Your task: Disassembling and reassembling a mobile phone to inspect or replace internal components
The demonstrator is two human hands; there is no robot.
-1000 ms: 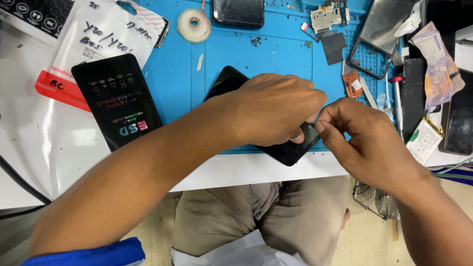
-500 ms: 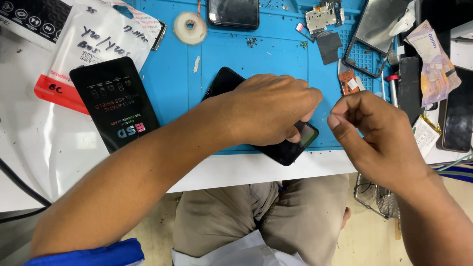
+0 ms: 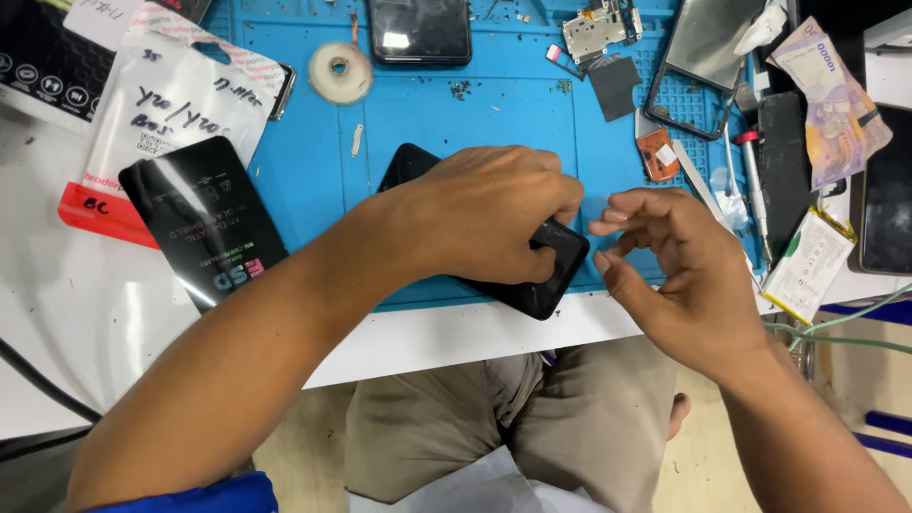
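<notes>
Blue repair mat (image 3: 313, 180) over a white bench, cluttered: tape roll (image 3: 339, 72) at 11 o'clock, black glass-protector box (image 3: 204, 220) at 9 o'clock, a second phone (image 3: 420, 28) at 12, screwdriver (image 3: 753, 180) and loose parts toward 2 o'clock. Left hand (image 3: 484, 223) lies over the black phone (image 3: 546, 275) at the mat's near edge, fingers curled and clamped round it; right hand (image 3: 679, 271) sits just beside at 3 o'clock, fingers loosely parted with thumb and forefinger seemingly pinching a thin clear film, hard to make out. Risk, as a judgement: the phone partly overhangs the mat's edge, so a slack grip could let it slide toward the lap, and the film could fold or gather grit from the debris nearby.
</notes>
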